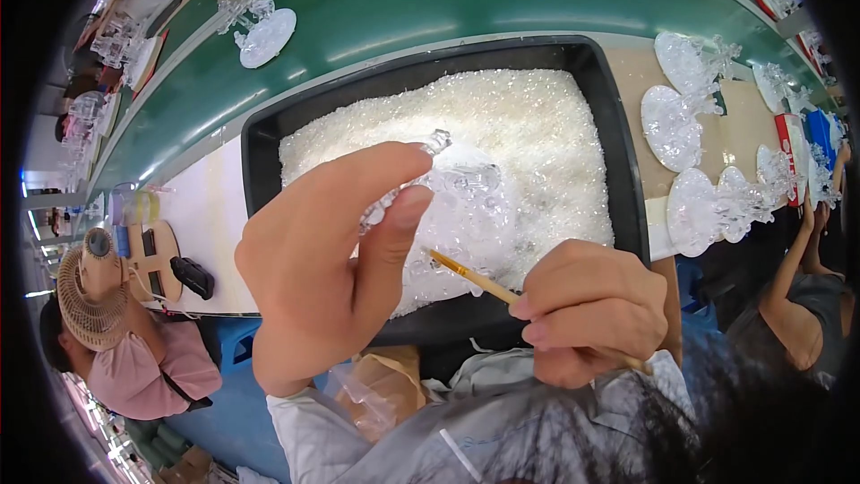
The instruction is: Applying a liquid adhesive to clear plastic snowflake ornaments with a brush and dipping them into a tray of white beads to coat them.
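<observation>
My left hand (pixel 336 246) is closed, with thumb and forefinger pinching a clear plastic ornament (pixel 475 197) above the tray. Much of the ornament's upper part is hidden by those fingers, and its pale, glittery lower part blends into the white granules (pixel 528 116) behind. A slim paintbrush (pixel 475 278) with a light wooden handle is gripped in my right hand (pixel 596 309). Its tip points up and left toward the ornament; I cannot tell whether they touch. Beneath both hands is the black rectangular tray (pixel 627 161) holding the granules.
Several clear ornaments on round white bases (pixel 672 130) stand at the right; another (pixel 267 38) rests on the green surface (pixel 403 9) beyond the tray. A dark case (pixel 192 277) lies left. One person (pixel 157 358) sits left, another (pixel 788 305) works right.
</observation>
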{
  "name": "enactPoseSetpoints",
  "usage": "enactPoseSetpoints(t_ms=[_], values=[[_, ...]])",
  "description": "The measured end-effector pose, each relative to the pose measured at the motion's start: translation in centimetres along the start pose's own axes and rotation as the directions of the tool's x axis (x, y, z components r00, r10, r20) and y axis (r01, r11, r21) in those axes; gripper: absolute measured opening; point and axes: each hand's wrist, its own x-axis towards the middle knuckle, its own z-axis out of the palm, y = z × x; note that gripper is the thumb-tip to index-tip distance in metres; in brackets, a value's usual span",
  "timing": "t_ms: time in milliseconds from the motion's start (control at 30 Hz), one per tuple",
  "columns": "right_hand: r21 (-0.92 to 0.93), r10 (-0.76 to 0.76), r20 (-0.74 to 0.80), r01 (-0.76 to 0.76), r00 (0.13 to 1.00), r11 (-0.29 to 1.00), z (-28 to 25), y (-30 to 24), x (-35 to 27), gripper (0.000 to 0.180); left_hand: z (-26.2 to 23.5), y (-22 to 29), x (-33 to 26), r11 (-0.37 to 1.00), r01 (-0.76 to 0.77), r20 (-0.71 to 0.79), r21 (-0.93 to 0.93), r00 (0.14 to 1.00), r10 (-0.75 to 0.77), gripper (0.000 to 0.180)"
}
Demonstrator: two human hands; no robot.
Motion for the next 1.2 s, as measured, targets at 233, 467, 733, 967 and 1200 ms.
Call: enactPoseSetpoints(t_ms=[233,467,733,967,1200], values=[[-0.002,0.104,0.006,-0.103,0.995,0.995,-0.1,-0.3,-0.4,0.025,-0.5,0.4,0.1,0.99,-0.094,0.089,0.101,0.992,0.085,0.017],[0.035,0.13,0.037,-0.132,0.991,0.991,0.2,-0.5,-0.3,0.025,0.2,-0.4,0.1,0.987,-0.156,0.014,0.037,0.988,0.156,0.015],[0.183,0.203,0.035,-0.206,0.978,0.961,0.1,-0.5,0.1,0.024,0.3,-0.3,0.0,0.992,-0.126,0.043,0.016,0.991,0.125,0.021],[0.147,0.24,0.121,-0.256,0.963,0.955,1.1,-0.9,0.9,0.023,0.9,-0.4,0.2,0.984,-0.17,-0.047,0.052,0.984,0.172,0.013],[0.105,0.174,0.111,-0.186,0.978,0.977,1.0,-0.9,0.6,0.02,1.1,-0.2,0.2,0.978,-0.192,-0.126,0.084,0.971,0.201,0.018]])
